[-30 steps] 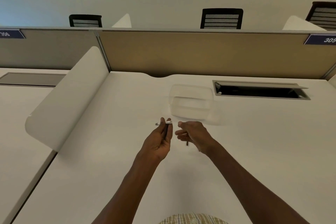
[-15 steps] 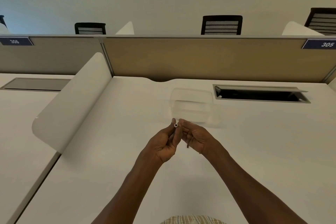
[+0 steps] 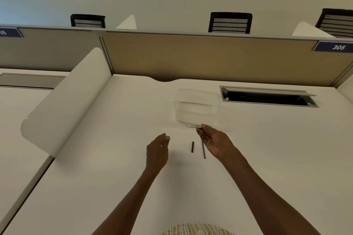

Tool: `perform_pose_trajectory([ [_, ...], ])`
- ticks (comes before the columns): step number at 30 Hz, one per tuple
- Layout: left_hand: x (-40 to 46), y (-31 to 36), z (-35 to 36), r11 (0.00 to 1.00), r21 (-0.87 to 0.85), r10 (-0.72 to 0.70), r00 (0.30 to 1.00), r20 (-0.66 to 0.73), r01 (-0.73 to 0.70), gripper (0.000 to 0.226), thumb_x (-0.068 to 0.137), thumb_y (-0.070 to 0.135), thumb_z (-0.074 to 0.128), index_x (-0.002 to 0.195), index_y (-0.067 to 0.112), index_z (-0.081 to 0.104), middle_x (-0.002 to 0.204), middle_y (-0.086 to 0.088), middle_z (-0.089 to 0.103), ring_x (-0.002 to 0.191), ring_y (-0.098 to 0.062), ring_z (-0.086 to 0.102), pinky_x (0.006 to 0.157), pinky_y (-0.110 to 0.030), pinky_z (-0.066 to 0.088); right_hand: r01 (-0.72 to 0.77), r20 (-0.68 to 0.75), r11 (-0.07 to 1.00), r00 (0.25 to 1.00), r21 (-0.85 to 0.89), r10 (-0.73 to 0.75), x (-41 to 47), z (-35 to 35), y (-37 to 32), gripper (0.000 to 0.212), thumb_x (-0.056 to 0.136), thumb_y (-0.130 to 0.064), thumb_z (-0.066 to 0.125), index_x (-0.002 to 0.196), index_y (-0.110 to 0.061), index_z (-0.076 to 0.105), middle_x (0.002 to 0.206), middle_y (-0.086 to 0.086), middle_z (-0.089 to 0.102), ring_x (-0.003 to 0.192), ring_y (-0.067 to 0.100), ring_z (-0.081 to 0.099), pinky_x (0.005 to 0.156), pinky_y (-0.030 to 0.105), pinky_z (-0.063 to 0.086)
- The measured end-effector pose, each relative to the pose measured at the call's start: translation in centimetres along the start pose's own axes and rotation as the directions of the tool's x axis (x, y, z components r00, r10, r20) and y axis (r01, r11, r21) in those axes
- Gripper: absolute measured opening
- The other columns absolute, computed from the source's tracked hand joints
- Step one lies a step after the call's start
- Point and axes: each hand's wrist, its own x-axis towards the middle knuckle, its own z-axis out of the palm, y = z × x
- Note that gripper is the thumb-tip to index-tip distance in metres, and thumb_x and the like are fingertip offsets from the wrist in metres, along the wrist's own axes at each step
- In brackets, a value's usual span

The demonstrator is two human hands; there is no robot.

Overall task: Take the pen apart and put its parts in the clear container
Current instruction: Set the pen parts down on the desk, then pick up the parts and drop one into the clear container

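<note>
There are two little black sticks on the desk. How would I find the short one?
Start at the clear container in the middle of the white desk, then look nearer, between the two hands. Two dark pieces lie there side by side. The short black piece is the stubby, thicker one nearer the left hand; the long thin rod lies beside the right hand.

— What's different?
— The hands split: the right hand [image 3: 215,144] now carries the white barrel [image 3: 193,125] to the container [image 3: 197,108] rim (touching, seemingly).
— And the left hand [image 3: 157,153]?
— Empty now, open. Two dark parts [image 3: 192,147] lie exposed on the desk [image 3: 114,158].
</note>
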Motion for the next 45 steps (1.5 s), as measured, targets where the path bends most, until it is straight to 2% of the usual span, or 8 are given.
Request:
perform_pose_trajectory([
  [3,0.5,-3.4,0.7,0.985,0.165,0.029,0.996,0.087,-0.043,0.052,0.101,0.034,0.047,0.145,0.007,0.043,0.152,-0.009,0.043,0.143,-0.022,0.035,0.117,-0.034,0.026,0.033,-0.038,0.999,0.999,-0.022,-0.033,0.0,-0.6,-0.5,0.006,0.09,0.007,0.059,0.084,0.007,0.061,0.082,0.019,0.062,0.062,0.024,0.071,0.056,0.022,0.059],
  [6,0.4,-6.5,1.1,0.922,0.367,0.052,0.98,0.192,-0.121,0.066,0.102,0.04,0.041,0.153,0.005,0.019,0.164,-0.011,0.01,0.152,-0.022,0.002,0.123,-0.041,0.006,0.076,-0.064,0.994,0.995,-0.073,-0.081,0.1,-1.0,-0.6,0.007,0.089,0.008,0.059,0.083,0.004,0.061,0.082,0.018,0.063,0.072,0.028,0.069,0.058,0.025,0.06],
  [15,-0.1,-8.8,1.5,0.768,0.596,0.14,0.97,0.2,-0.234,0.071,0.102,0.046,0.03,0.154,0.004,0.006,0.164,-0.01,-0.003,0.151,-0.021,-0.008,0.123,-0.04,-0.001,0.287,-0.16,0.905,0.924,-0.313,-0.348,0.8,-0.6,0.0,0.036,0.088,0.006,0.062,0.118,-0.006,0.047,0.083,0.018,0.067,0.065,0.025,0.071,0.076,0.036,0.06],
  [18,0.0,-9.0,1.5,0.764,0.601,0.135,0.969,0.207,-0.234,0.071,0.101,0.046,0.028,0.154,0.004,0.003,0.164,-0.008,-0.005,0.151,-0.019,-0.009,0.123,-0.039,-0.002,0.395,-0.093,0.757,0.855,-0.52,-0.51,1.1,-0.5,0.6,0.035,0.09,0.0,0.062,0.119,-0.009,0.044,0.075,0.011,0.07,0.061,0.018,0.072,0.075,0.032,0.06],
  [22,0.0,-9.0,1.6,0.773,0.591,0.137,0.97,0.203,-0.233,0.071,0.101,0.046,0.028,0.154,0.005,0.003,0.164,-0.007,-0.006,0.15,-0.017,-0.011,0.123,-0.039,-0.003,0.566,0.196,0.36,0.696,-0.742,-0.69,1.2,-0.2,1.7,0.031,0.092,-0.006,0.058,0.115,-0.018,0.041,0.074,0.001,0.073,0.065,0.014,0.072,0.071,0.028,0.057],
  [28,0.0,-9.1,1.6,0.765,0.601,0.129,0.969,0.212,-0.234,0.072,0.101,0.047,0.025,0.154,0.006,0.0,0.164,-0.007,-0.009,0.15,-0.018,-0.012,0.123,-0.039,-0.004,0.64,0.564,-0.061,0.623,-0.766,-0.541,0.9,0.8,4.9,0.031,0.095,-0.01,0.056,0.12,-0.022,0.042,0.084,0.0,0.068,0.073,0.012,0.064,0.066,0.016,0.047],
  [33,0.1,-9.2,1.6,0.753,0.617,0.122,0.97,0.211,-0.229,0.072,0.101,0.049,0.023,0.154,0.007,-0.001,0.164,-0.007,-0.009,0.15,-0.017,-0.013,0.123,-0.039,-0.004,0.608,0.646,-0.24,0.638,-0.757,-0.419,1.1,0.8,6.5,0.033,0.096,-0.013,0.056,0.121,-0.025,0.038,0.085,-0.001,0.065,0.075,0.016,0.063,0.068,0.038,0.055],
  [45,0.0,-9.1,1.5,0.742,0.628,0.134,0.97,0.205,-0.235,0.071,0.101,0.048,0.024,0.155,0.006,0.005,0.164,-0.008,-0.005,0.151,-0.019,-0.009,0.123,-0.04,0.0,0.611,0.686,-0.314,0.621,-0.726,-0.378,1.5,1.0,6.9,0.033,0.095,-0.015,0.056,0.121,-0.028,0.039,0.081,-0.015,0.054,0.069,0.002,0.048,0.062,0.021,0.041],
])
